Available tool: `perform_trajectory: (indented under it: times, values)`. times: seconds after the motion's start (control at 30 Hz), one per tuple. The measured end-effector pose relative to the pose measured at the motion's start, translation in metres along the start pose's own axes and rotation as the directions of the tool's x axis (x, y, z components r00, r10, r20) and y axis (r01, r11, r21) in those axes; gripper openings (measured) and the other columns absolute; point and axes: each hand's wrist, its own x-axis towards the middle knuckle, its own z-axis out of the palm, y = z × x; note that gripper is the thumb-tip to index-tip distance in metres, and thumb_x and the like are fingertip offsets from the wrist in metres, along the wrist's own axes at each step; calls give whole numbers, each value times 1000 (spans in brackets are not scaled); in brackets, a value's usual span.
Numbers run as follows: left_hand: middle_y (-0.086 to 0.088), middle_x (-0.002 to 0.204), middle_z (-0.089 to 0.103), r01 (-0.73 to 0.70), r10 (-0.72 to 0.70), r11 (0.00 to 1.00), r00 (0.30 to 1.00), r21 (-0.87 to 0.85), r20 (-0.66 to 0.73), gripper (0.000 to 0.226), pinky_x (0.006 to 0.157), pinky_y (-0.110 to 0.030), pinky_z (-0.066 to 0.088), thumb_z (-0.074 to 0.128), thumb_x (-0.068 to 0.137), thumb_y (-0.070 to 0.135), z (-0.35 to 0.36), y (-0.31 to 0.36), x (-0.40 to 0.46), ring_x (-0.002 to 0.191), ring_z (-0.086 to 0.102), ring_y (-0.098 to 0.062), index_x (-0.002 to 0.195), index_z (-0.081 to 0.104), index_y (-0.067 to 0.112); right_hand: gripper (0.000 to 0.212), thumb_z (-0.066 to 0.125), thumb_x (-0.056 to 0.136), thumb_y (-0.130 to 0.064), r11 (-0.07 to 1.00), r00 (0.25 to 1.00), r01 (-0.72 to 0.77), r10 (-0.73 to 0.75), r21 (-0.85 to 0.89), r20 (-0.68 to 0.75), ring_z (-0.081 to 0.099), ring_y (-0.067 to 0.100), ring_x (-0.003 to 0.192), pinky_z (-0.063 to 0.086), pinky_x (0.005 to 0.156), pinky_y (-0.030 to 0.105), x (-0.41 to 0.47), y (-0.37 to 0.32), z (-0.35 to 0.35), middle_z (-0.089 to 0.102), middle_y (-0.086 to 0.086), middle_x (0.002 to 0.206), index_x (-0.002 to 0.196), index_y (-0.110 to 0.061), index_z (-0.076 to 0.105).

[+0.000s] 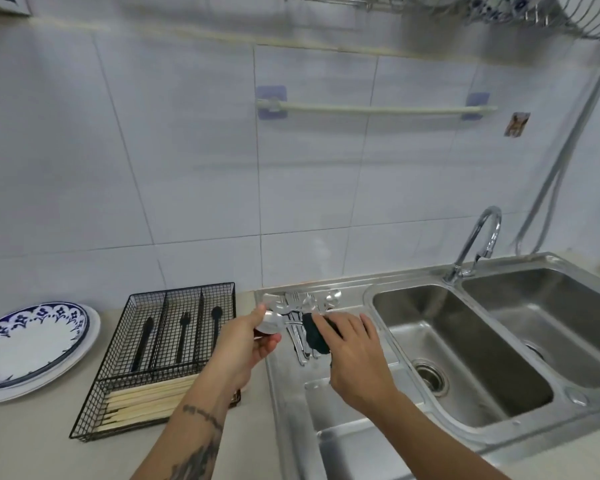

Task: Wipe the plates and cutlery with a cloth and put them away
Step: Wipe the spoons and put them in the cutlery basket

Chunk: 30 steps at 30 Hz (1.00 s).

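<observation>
My left hand (pixel 246 344) holds a shiny metal spoon (pixel 270 323) by its bowl end, above the gap between the basket and the drainboard. My right hand (pixel 352 348) grips a dark cloth (pixel 315 336), bunched up, just right of the spoon. Under both hands several metal forks and spoons (pixel 305 306) lie on the steel drainboard (pixel 291 403). A black wire cutlery basket (pixel 160 355) sits on the counter to the left, holding black cutlery in its upper compartments and wooden chopsticks (pixel 146 400) in the front one. Blue-patterned white plates (pixel 32 344) are stacked at far left.
A double steel sink (pixel 465 341) with a curved tap (pixel 478 240) fills the right side. A towel rail (pixel 374 107) is fixed to the tiled wall. A wire dish rack (pixel 568 15) with dishes hangs at the top right.
</observation>
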Motion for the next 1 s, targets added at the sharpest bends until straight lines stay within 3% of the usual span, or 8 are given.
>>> perform_trajectory:
  times: [0.1, 0.23, 0.43, 0.5, 0.6, 0.7, 0.87, 1.0]
  values:
    - [-16, 95, 68, 63, -62, 992, 998, -106, 11, 26, 59, -26, 57, 64, 97, 27, -7, -4, 2, 72, 65, -22, 105, 66, 3, 78, 68, 61, -7, 998, 999, 42, -41, 37, -23, 54, 26, 112, 43, 100, 43, 7, -11, 4, 59, 3, 122, 136, -19, 52]
    - [-17, 100, 70, 82, -71, 985, 994, -152, 78, 17, 66, -25, 58, 65, 95, 11, -7, -14, 4, 80, 66, -20, 105, 68, -2, 80, 77, 62, -9, 994, 996, 93, -93, 53, -8, 56, 25, 107, 48, 90, 39, 19, -20, 14, 60, 4, 118, 137, -18, 51]
    - [-15, 97, 70, 26, -84, 957, 978, -288, -193, 21, 55, -23, 59, 63, 96, 12, -43, -15, 33, 74, 66, -18, 112, 65, -2, 89, 79, 50, -5, 998, 990, 26, -34, 62, 138, 57, 24, 90, 51, 71, 35, 21, -10, 31, 60, 4, 107, 133, -20, 51]
    - [-15, 101, 71, -2, -64, 970, 963, -242, -261, 21, 63, -30, 60, 61, 98, 16, -53, -12, 46, 80, 70, -21, 112, 65, 1, 83, 75, 54, -2, 997, 988, 3, -16, 83, 157, 57, 26, 90, 52, 70, 36, 27, -9, 37, 59, 4, 108, 132, -20, 53]
    - [-14, 97, 69, -63, 20, 989, 952, -132, -305, 17, 82, -43, 61, 55, 101, 14, -61, 3, 59, 88, 72, -28, 108, 63, 1, 75, 66, 64, 2, 989, 989, -12, -11, 149, 149, 54, 26, 95, 53, 73, 37, 37, -10, 44, 58, 4, 111, 134, -19, 53]
    - [-14, 100, 67, -120, 165, 981, 931, 153, -326, 9, 81, -41, 62, 55, 100, 11, -68, 31, 77, 83, 68, -24, 98, 64, 10, 70, 59, 72, 5, 974, 990, -51, 19, 223, 141, 51, 23, 99, 52, 78, 35, 44, -8, 49, 56, 1, 113, 137, -21, 52]
    - [-5, 93, 67, -244, 525, 652, 828, 717, -196, 19, 72, -37, 60, 48, 104, 27, -77, 78, 120, 79, 66, -18, 95, 63, 19, 64, 57, 86, -2, 952, 975, -143, 89, 272, 203, 39, 9, 99, 43, 82, 20, 39, 8, 60, 50, -5, 117, 143, -28, 44]
    - [-5, 102, 67, -170, 510, 417, 857, 893, -74, 15, 80, -38, 58, 54, 98, 25, -81, 83, 154, 85, 66, -22, 109, 64, 20, 62, 56, 88, -3, 923, 956, -224, 145, 314, 256, 40, 8, 103, 45, 86, 22, 32, 19, 70, 49, -7, 120, 143, -29, 43]
